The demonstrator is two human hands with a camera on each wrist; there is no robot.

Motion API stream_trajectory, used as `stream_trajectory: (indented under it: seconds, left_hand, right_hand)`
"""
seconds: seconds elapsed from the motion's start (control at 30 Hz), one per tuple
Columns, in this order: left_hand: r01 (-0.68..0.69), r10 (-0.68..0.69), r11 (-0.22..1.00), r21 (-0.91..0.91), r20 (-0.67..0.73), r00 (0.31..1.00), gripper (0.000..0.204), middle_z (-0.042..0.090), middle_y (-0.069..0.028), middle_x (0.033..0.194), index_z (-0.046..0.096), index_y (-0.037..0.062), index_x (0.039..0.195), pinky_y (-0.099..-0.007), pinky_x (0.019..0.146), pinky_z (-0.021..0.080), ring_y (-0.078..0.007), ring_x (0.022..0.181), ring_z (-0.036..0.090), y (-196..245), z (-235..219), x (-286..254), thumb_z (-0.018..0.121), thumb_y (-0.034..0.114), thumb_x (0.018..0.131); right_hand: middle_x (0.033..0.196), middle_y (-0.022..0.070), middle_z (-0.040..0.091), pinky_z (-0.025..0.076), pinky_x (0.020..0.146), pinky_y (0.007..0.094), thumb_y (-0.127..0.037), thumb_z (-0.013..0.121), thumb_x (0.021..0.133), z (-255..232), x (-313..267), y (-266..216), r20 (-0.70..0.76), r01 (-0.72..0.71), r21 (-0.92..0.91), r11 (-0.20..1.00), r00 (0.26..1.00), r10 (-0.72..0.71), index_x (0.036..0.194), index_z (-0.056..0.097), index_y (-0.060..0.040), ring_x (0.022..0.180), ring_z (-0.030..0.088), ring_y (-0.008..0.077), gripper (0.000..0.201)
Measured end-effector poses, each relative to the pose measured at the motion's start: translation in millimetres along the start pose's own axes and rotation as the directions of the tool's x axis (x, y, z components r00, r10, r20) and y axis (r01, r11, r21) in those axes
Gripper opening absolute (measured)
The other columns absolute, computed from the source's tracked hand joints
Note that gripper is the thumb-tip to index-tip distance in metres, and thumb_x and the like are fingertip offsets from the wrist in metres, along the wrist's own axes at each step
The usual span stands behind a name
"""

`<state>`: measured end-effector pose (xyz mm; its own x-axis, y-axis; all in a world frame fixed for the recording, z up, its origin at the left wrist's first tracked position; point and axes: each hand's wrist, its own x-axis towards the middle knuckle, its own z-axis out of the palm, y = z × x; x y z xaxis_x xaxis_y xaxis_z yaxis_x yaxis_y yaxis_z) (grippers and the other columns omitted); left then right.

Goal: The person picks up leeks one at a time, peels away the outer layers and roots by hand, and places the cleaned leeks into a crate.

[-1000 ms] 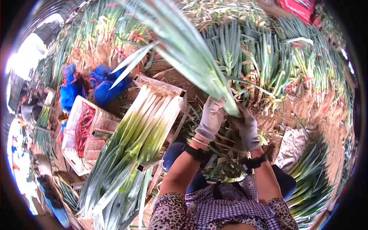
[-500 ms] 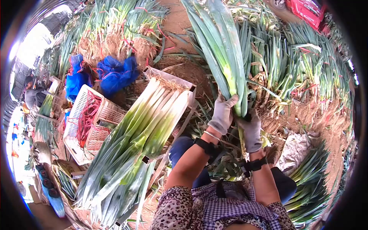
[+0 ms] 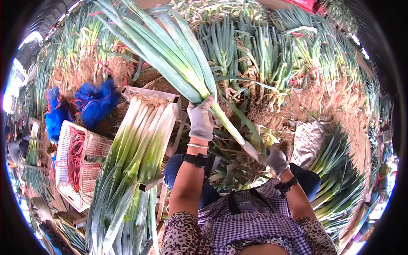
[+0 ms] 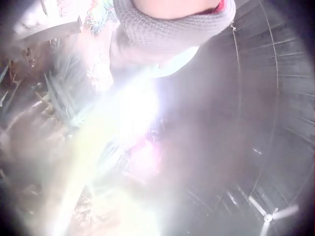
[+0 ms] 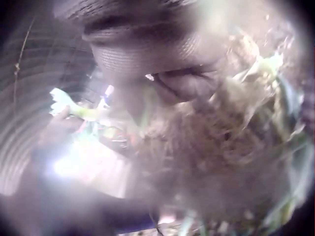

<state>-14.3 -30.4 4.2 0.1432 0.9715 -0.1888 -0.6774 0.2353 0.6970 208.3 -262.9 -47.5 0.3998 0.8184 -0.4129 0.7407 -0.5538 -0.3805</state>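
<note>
In the head view, my gloved left hand (image 3: 200, 120) grips a large leek (image 3: 227, 121) just below where its green leaves fan out. The leaves point up and left, and the pale root end slants down to the right. My gloved right hand (image 3: 277, 161) is beside the root end with curled fingers, holding the lower end of a narrow leaf strip (image 3: 253, 131) that hangs away from the stalk. Glare washes out much of the left wrist view, where the glove (image 4: 172, 42) shows at the top. Curled glove fingers (image 5: 147, 61) appear in the right wrist view.
Left of me, a rack (image 3: 176, 102) bears a row of trimmed leeks (image 3: 144, 127). Beyond it are a white crate (image 3: 63, 170) with red ties and blue netting (image 3: 97, 104). Bundled leeks (image 3: 259, 46) stand ahead; more leeks (image 3: 340, 187) lie at right beside a pale sack (image 3: 308, 144).
The leek has swung left and tilted, baring its pale stalk. My right hand has moved down and away from my left, drawing a leaf strip off the stalk.
</note>
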Motion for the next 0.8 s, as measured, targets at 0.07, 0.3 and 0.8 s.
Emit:
stream_trajectory:
  seconds: [0.07,0.3,0.8]
  left_hand:
    - [-0.053,0.056,0.998,-0.036,0.080,0.995,0.026,0.066,-0.0029,0.095,0.064,-0.0003,0.105,-0.0268,0.071,0.050,-0.0121,0.079,0.061,-16,2,1,0.068,-0.007,0.080]
    - [0.096,-0.073,0.994,-0.055,0.316,0.946,0.034,0.063,-0.0068,0.108,0.059,-0.0017,0.116,-0.0333,0.093,0.049,-0.0189,0.099,0.062,-14,14,-14,0.060,-0.011,0.083]
    - [0.050,-0.066,0.997,0.065,0.277,0.958,0.032,0.061,-0.0104,0.099,0.051,-0.0007,0.115,-0.0364,0.079,0.056,-0.0212,0.086,0.064,-11,23,-15,0.062,-0.007,0.085]
  right_hand:
    - [0.110,0.0234,0.061,0.050,0.084,0.0406,-0.031,0.083,0.069,-17,1,-33,-0.231,0.255,0.074,0.964,0.945,-0.232,0.122,0.053,-0.0010,0.100,0.062,0.0326,0.067]
    - [0.114,0.0155,0.059,0.050,0.088,0.0357,-0.010,0.082,0.070,-9,48,-146,-0.488,0.448,0.343,0.826,0.836,-0.251,0.121,0.052,-0.0005,0.102,0.059,0.0253,0.060]
    - [0.092,0.0120,0.062,0.052,0.073,0.0361,0.000,0.074,0.069,-24,18,-145,-0.623,0.654,-0.053,0.754,0.569,-0.537,0.096,0.062,-0.0039,0.084,0.062,0.0291,0.029]
